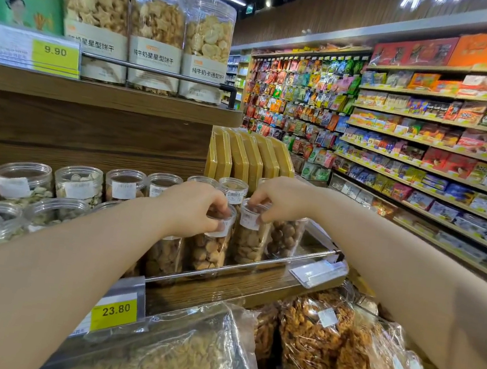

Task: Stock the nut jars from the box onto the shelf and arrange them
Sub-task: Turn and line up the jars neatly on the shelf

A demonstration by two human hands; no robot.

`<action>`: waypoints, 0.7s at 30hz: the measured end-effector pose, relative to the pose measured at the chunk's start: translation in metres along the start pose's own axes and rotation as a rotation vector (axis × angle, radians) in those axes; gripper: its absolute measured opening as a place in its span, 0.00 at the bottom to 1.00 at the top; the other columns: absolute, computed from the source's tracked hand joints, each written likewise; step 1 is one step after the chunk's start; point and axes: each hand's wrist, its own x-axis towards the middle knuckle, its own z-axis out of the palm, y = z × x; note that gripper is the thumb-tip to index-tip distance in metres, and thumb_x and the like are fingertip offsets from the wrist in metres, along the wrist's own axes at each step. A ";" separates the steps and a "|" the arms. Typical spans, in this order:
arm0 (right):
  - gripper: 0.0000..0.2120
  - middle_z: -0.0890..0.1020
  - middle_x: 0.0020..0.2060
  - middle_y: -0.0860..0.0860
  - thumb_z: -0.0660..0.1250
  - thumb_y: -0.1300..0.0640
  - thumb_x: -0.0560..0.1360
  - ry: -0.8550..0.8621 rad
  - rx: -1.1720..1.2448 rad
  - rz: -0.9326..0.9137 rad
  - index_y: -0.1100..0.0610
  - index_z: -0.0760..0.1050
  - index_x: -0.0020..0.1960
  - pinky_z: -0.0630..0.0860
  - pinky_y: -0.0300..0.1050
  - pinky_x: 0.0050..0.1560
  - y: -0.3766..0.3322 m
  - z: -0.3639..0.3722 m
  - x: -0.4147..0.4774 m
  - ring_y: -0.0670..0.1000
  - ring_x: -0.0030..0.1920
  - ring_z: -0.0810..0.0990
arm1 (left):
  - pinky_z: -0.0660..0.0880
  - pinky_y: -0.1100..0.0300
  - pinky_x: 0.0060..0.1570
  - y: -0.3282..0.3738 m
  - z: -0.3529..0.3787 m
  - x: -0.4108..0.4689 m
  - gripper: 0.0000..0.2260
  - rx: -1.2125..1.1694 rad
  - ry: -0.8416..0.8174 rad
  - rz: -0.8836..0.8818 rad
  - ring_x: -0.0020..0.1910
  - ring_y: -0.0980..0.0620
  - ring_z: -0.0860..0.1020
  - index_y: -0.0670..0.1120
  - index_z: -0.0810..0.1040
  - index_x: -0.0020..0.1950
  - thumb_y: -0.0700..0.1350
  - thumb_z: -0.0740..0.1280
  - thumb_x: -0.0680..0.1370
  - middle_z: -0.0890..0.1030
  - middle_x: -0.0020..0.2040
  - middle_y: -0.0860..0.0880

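Note:
Clear plastic nut jars stand in rows on the wooden shelf (241, 286), behind a metal rail. My left hand (194, 208) grips the lid of one jar of brown nuts (209, 249) in the front row. Just to its right, my right hand (277, 196) pinches the lid rim of a second nut jar (248, 240). A third jar of round nuts (285, 236) stands at the row's right end. More jars (78, 184) with pale contents fill the shelf to the left. The box is not in view.
Tall biscuit jars (156, 33) stand on the upper shelf with a 9.90 price tag (54, 57). Bagged snacks (323, 343) lie in the bin below, beside a 23.80 tag (115, 311). Yellow flat packs (249, 157) lean behind the jars. Snack shelving (443, 142) lines the aisle's right side.

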 end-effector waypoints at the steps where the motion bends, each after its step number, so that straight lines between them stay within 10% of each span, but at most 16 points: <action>1: 0.19 0.76 0.58 0.49 0.68 0.56 0.74 -0.016 0.073 -0.025 0.55 0.74 0.65 0.66 0.39 0.52 0.000 -0.001 -0.003 0.47 0.58 0.73 | 0.70 0.64 0.51 0.000 0.000 0.000 0.12 -0.002 0.000 0.000 0.54 0.59 0.75 0.53 0.79 0.60 0.50 0.68 0.77 0.79 0.56 0.57; 11: 0.35 0.74 0.61 0.50 0.71 0.38 0.67 0.118 -0.020 0.053 0.51 0.68 0.69 0.75 0.50 0.56 0.003 0.018 0.001 0.52 0.59 0.74 | 0.74 0.60 0.54 0.001 0.000 -0.001 0.13 -0.001 0.005 -0.005 0.54 0.58 0.75 0.54 0.78 0.60 0.50 0.68 0.77 0.79 0.56 0.56; 21: 0.35 0.72 0.66 0.48 0.75 0.49 0.68 0.095 0.235 -0.010 0.51 0.65 0.71 0.66 0.43 0.59 0.006 0.027 -0.007 0.50 0.65 0.70 | 0.75 0.59 0.53 0.006 -0.006 0.001 0.13 0.037 -0.021 0.007 0.52 0.58 0.75 0.53 0.78 0.60 0.50 0.68 0.76 0.78 0.55 0.56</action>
